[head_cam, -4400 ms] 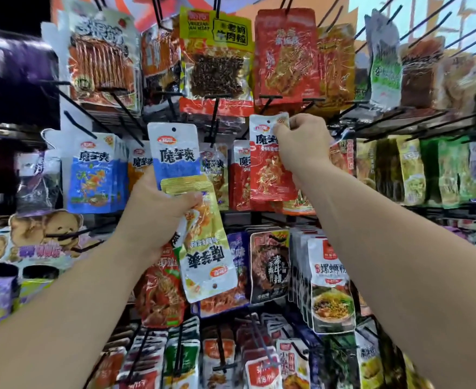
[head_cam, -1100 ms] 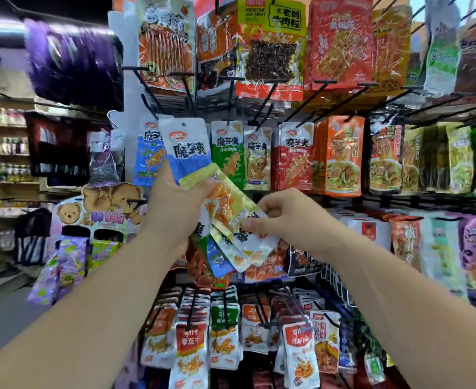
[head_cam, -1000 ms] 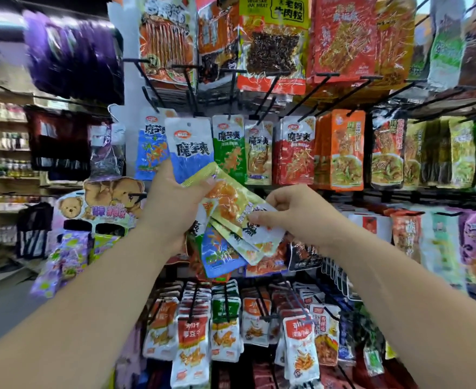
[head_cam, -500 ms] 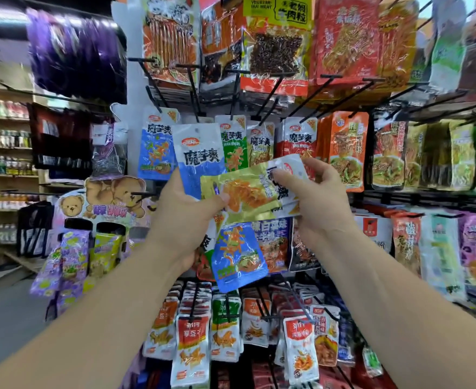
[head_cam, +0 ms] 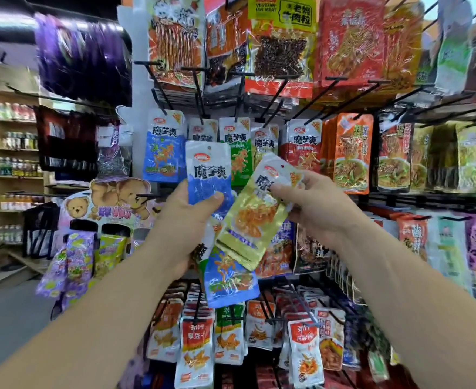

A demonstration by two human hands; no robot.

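Yellow packet (head_cam: 255,217) is pinched near its top by right hand (head_cam: 315,209), likely for hanging; left hand (head_cam: 186,220) grips spare blue packets (head_cam: 208,172).

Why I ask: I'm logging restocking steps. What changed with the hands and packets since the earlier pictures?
The right hand left the hanging red packet, came down and took the yellow packet out of the left hand, swinging it top-up. The left hand kept its grip on the blue packets.
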